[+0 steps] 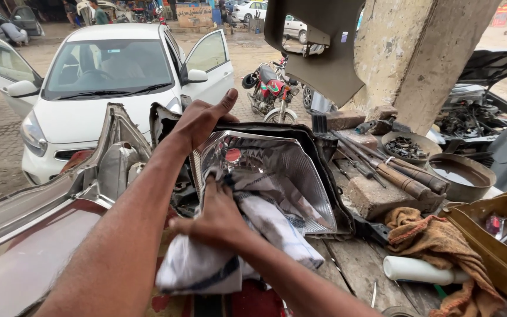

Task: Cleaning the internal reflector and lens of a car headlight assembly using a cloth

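While the left hand grips the upper left edge of a car headlight, thumb stuck up and fingers curled over the black housing, the right hand presses a white cloth with dark stripes against the ribbed silver reflector inside the lamp, its fingers closed on the bunched fabric; the headlight stands tilted on a cluttered wooden bench, its open face turned toward the camera, a small red bulb part showing near its top; just left of it lies a bent silver car body panel, touching or nearly touching the lamp's housing; to the right, near the lamp, a rough stone block sits on the bench with several wooden-handled tools lying across it; behind these are two round metal bowls, one holding small dark parts, the other dark liquid; a brown rag is heaped at the right front, with a white tube resting against it and a tan tray of metal bits beside it; beyond the bench a white car stands with both front doors open, and a red motorcycle is parked near a concrete pillar.
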